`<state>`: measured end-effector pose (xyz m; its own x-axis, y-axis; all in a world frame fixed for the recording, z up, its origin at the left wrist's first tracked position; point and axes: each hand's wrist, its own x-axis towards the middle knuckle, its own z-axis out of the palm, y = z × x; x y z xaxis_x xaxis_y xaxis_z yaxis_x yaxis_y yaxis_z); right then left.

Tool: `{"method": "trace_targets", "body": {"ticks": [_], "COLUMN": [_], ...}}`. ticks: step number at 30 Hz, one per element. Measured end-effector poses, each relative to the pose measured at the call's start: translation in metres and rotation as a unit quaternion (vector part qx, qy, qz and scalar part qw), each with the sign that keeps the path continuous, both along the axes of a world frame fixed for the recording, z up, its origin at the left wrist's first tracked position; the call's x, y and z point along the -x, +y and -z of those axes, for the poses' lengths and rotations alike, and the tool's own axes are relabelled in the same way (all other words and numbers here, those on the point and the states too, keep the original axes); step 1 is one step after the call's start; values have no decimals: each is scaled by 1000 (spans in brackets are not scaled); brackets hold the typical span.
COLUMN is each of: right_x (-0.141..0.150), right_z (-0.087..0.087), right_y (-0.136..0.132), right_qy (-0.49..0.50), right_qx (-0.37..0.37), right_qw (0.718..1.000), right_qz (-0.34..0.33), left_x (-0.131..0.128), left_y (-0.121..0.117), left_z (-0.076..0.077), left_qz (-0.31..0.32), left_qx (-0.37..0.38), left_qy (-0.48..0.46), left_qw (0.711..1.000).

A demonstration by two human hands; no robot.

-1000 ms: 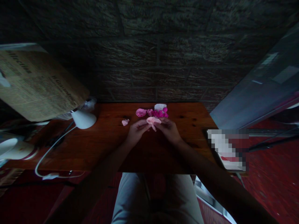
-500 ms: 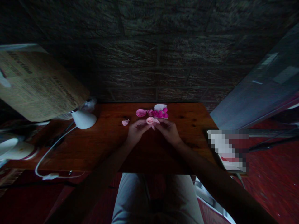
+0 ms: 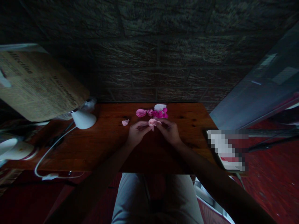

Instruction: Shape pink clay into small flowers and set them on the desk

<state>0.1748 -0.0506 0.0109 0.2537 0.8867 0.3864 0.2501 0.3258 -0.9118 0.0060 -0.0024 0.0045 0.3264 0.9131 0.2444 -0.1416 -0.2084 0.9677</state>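
On the wooden table [image 3: 102, 146], a small pale pink lump [image 3: 125, 123] lay at the left, just beyond the left hand [image 3: 135, 134], whose thumb and fingers pinched the left side of a pale pink, petal-like piece [image 3: 152, 122]. This piece sat between the hands, its cupped end nearer the left fingertips and its longer flap stretching rightward, a short tip pointing toward the person. The right hand [image 3: 171, 133] gripped that flap between thumb and fingers.

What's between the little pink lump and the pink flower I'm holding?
In the head view, a bit of bare table and then your left hand lie between the lump and the flower.
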Motion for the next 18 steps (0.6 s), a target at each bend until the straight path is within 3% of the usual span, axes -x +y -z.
{"method": "trace_targets", "body": {"ticks": [8, 18], "right_x": [6, 5], "right_z": [-4, 1], "right_y": [-3, -1], "right_qy": [-33, -2], "right_qx": [-40, -51], "right_qw": [997, 995], "right_qz": [-54, -87], "left_x": [1, 1], "left_y": [4, 5], "left_z": [4, 5], "left_qz": [-69, -78], "left_qx": [-28, -65], "left_qy": [5, -13], "left_qw": [997, 995]}}
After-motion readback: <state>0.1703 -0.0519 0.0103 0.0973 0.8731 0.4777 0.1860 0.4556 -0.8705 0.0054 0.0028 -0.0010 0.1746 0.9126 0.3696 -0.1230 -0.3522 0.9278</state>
